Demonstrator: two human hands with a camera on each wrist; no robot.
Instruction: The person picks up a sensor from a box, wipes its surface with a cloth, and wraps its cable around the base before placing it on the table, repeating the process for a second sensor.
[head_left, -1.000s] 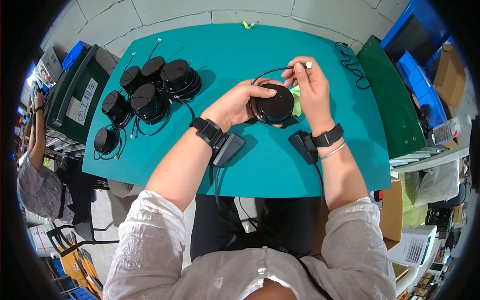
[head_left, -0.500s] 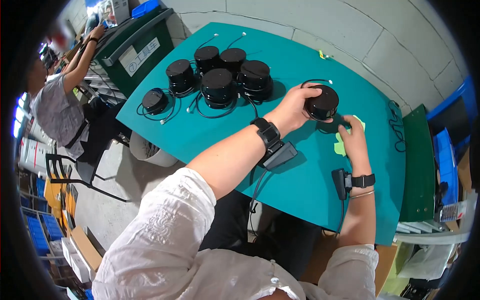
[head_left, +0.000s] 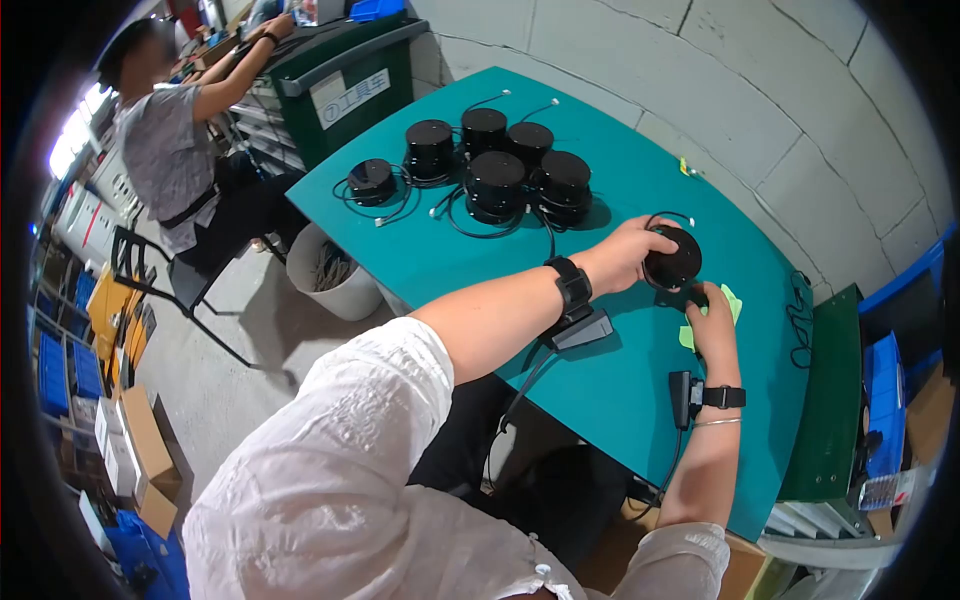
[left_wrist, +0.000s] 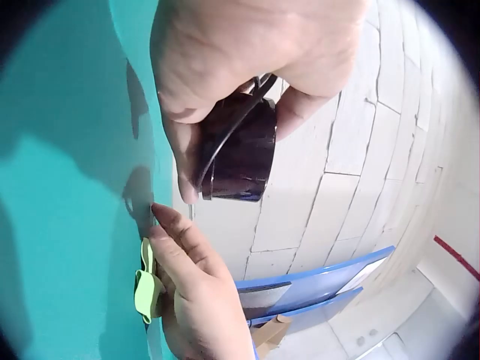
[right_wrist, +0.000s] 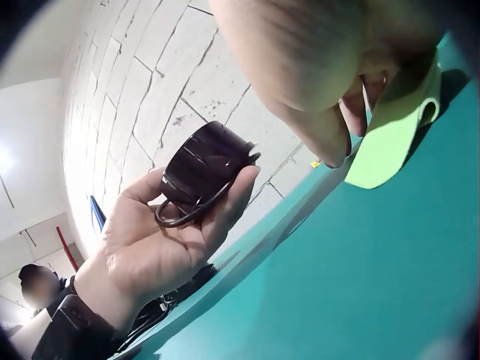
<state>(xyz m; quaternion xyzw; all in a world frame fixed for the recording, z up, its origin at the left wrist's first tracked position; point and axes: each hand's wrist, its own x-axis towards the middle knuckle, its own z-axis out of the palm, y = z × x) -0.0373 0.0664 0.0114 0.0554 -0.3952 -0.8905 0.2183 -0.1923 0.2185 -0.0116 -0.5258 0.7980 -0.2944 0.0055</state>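
My left hand (head_left: 630, 256) holds a glossy black round unit (head_left: 672, 258) above the green table, its thumb over the top. A thin black cable (right_wrist: 204, 211) loops around the unit's base, and its small white connector (head_left: 691, 222) sticks out behind. Close to the tabletop, my right hand (head_left: 713, 325) has its fingers curled at a light green cloth (right_wrist: 390, 146). The folded cloth comes out from under the palm, with part of it along the table; the palm hides the rest. In the left wrist view, the right fingertips lie below the held unit.
Several similar black units (head_left: 495, 185) with coiled cables stand on the table (head_left: 610, 370) to the left. A black cable (head_left: 800, 320) lies by the right edge, beside a green cabinet (head_left: 825, 400). Another person (head_left: 170, 130) sits at far left near a white bin (head_left: 335, 285).
The right hand has let go of the cable end and come down to the green cloth. The left hand still holds the unit. The head view has swung left.
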